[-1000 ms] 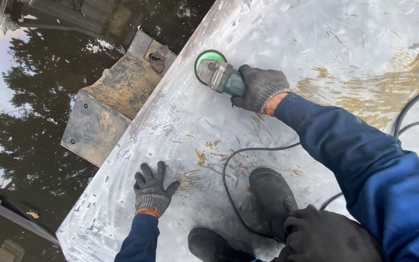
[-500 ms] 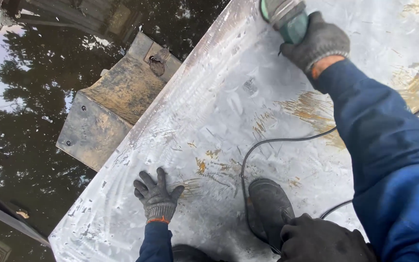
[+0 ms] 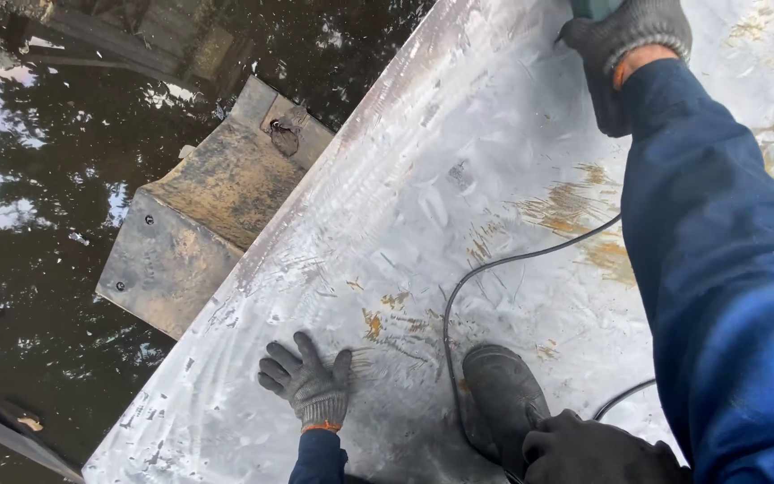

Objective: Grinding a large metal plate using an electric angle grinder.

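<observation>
My right hand (image 3: 631,36), in a dark knit glove with a blue sleeve, grips a green power grinder (image 3: 595,8) at the top edge of the view; only a sliver of the tool shows. My left hand (image 3: 308,381), also gloved, lies flat with fingers spread on the scuffed grey metal sheet (image 3: 423,206), near its lower left edge. A black cable (image 3: 485,269) loops across the sheet from the grinder side down past my dark boot (image 3: 503,394).
The sheet's left edge runs diagonally over dark, reflective water (image 3: 38,224). A rusty metal bracket (image 3: 199,215) sticks out from that edge. Yellow-brown rust patches (image 3: 575,202) mark the sheet. My dark-trousered knee (image 3: 593,453) is at the bottom.
My right hand has carried the grinder up the sheet, from mid-sheet to almost out of the top of the view. The left hand has stayed planted.
</observation>
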